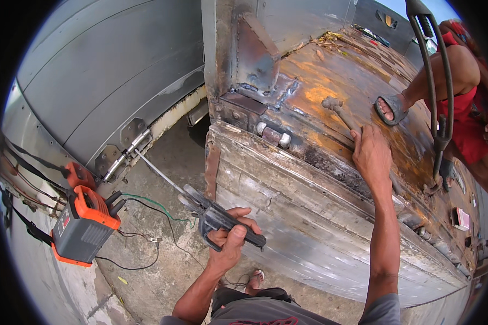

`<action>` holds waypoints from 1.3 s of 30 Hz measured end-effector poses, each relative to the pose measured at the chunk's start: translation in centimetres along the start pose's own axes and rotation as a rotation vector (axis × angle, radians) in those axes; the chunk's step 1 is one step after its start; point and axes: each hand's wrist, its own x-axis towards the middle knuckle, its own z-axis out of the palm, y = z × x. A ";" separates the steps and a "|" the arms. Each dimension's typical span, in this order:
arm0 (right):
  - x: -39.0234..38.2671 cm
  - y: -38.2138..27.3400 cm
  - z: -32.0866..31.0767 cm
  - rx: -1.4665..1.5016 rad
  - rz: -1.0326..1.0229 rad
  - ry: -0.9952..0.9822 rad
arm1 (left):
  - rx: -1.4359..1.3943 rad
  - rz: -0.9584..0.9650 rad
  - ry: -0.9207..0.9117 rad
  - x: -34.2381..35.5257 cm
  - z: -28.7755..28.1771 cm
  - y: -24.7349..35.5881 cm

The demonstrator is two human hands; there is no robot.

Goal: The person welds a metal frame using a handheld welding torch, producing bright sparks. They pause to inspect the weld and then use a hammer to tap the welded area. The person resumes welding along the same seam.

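My left hand point(229, 236) grips a black welding electrode holder point(210, 214) with a long thin rod point(160, 172) pointing up-left toward a silver hinge point(126, 156) on the grey panel. My right hand point(371, 151) is closed round the handle of a hammer point(333, 103), whose head is over the rust-orange steel deck point(314, 81). Left of that head, a cylindrical hinge fitting point(274, 135) sits on the deck's scarred edge, below a welded upright plate point(255, 54).
An orange-and-grey welding machine point(84, 225) with cables sits at left. Another person's sandalled foot point(390, 108) and bent leg are on the deck at right, beside a long forked metal bar point(439, 130). Concrete floor point(130, 281) lies below. A small pink packet point(460, 218) lies at right.
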 end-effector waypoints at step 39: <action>1.5 -13.4 1.6 0.199 -0.360 -0.219 | 0.090 -0.089 0.040 -0.3 -3.7 0.7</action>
